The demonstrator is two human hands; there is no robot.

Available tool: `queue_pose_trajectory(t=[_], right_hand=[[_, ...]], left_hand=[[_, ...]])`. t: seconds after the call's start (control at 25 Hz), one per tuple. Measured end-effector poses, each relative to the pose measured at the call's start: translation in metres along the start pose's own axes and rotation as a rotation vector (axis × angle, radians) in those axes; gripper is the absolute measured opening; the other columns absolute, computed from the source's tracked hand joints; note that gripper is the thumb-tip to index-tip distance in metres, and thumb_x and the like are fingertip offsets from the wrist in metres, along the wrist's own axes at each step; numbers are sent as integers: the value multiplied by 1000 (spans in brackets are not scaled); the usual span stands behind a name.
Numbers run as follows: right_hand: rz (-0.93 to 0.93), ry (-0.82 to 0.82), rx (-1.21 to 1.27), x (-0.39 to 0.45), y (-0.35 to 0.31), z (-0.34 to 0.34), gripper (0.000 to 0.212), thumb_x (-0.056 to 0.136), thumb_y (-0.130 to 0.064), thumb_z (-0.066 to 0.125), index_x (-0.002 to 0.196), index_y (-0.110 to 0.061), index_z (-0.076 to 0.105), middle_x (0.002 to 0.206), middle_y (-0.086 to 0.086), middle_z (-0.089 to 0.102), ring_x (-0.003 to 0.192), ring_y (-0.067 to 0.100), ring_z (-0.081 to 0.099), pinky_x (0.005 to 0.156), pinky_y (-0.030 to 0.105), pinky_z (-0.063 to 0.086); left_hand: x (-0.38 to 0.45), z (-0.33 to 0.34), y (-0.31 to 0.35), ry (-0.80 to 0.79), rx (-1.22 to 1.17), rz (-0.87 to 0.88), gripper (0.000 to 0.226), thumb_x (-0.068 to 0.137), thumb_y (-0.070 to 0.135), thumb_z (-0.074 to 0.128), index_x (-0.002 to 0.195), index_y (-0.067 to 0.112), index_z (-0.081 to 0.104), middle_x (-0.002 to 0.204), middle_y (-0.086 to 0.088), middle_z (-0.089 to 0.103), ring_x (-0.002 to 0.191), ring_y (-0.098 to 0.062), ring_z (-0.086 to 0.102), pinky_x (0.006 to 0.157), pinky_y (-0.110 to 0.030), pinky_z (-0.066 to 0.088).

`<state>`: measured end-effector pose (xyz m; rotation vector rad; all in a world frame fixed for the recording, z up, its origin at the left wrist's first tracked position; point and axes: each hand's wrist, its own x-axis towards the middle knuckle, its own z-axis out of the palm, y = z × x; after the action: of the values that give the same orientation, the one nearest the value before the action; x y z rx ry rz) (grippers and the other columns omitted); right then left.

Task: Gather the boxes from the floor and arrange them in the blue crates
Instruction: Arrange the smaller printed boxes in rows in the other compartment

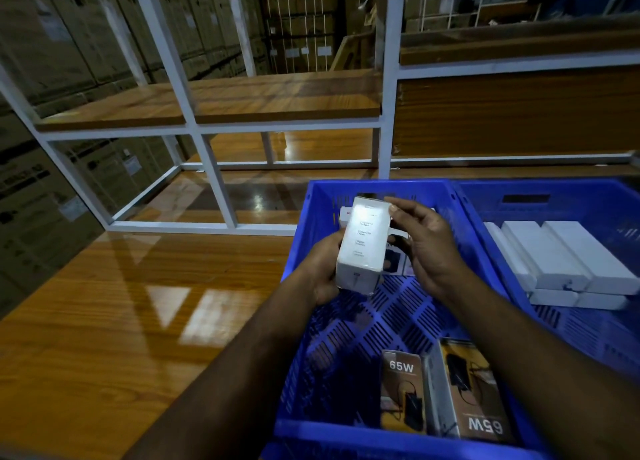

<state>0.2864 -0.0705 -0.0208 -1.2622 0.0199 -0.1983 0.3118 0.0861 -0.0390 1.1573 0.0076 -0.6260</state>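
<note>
From the head camera, the left hand (323,272) is gripping a tall white cardboard box (363,243) from its left side, holding it upright above the near blue perforated plastic crate (349,321). The right hand (424,243) is pinching the box's top right edge with thumb and fingertips. Small grey lines of print are running down the box's lit face, too blurred to read. At the crate's near end, two brown-and-black boxes marked "65W" (403,393) are lying side by side, the right one's print upside down. More small boxes are sitting behind the held box at the far wall. In the second blue crate (540,199) to the right, plain white boxes (568,255) are lying stacked together in rows.
</note>
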Motion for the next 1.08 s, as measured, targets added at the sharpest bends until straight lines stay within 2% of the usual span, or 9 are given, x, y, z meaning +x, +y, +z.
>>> queue_pose_trajectory(t=[0.12,0.32,0.48,0.6,0.68,0.8,0.92,1.0,1.08], right_hand=[[34,63,-82,4,7,-4,16,98,-21,59,107,-13,69,98,3,73,82,17,71,61,31,59],[283,102,-100,7,14,-10,21,99,-27,52,101,-11,65,87,13,60,66,19,55,57,29,49],[312,105,-118,8,16,-10,24,98,-27,53,105,-10,67,90,12,62,69,20,55,60,30,48],[284,107,-128,9,16,-12,22,99,-25,51,102,-11,68,88,10,69,72,26,62,56,28,50],[293,99,-135,10,11,-11,27,101,-32,50,102,-15,71,94,11,74,80,28,68,64,33,54],[277,-6,-102,10,10,-8,34,99,-43,53,116,-18,68,110,10,74,101,29,69,87,45,54],[114,-146,-166,10,15,-10,57,89,-11,71,141,-17,48,127,9,65,115,29,64,93,42,56],[-4,-165,-296,11,16,-12,73,84,7,70,146,-19,42,133,7,59,119,22,60,91,37,57],[-85,-174,-370,12,14,-13,71,81,12,68,140,-21,46,135,5,57,124,17,56,89,31,57]], left_hand=[[-3,2,1,-58,-14,-38,36,104,31,44,129,12,62,106,-15,71,91,-35,69,80,-48,59],[-8,6,2,-72,-55,-99,36,105,29,40,123,9,63,100,-19,73,75,-30,76,58,-33,63],[-8,6,3,-55,-65,-116,39,104,32,41,126,8,63,104,-19,73,79,-30,76,60,-33,63],[-4,3,2,17,-3,-93,51,98,48,51,135,14,60,118,-15,69,95,-30,72,76,-41,63],[-3,1,3,95,34,-43,56,91,54,60,131,15,63,122,-13,70,106,-30,70,88,-45,58],[-4,-1,7,189,40,127,50,87,38,73,125,7,65,111,-15,75,96,-29,74,78,-42,61],[-1,-5,8,211,126,346,50,84,18,78,130,9,61,117,-10,73,95,-19,74,69,-31,60],[3,-8,6,207,266,428,61,76,11,83,132,17,59,129,-4,67,114,-15,66,79,-25,57],[6,-10,3,206,371,488,64,73,4,82,129,23,58,134,0,63,126,-13,57,91,-24,52]])
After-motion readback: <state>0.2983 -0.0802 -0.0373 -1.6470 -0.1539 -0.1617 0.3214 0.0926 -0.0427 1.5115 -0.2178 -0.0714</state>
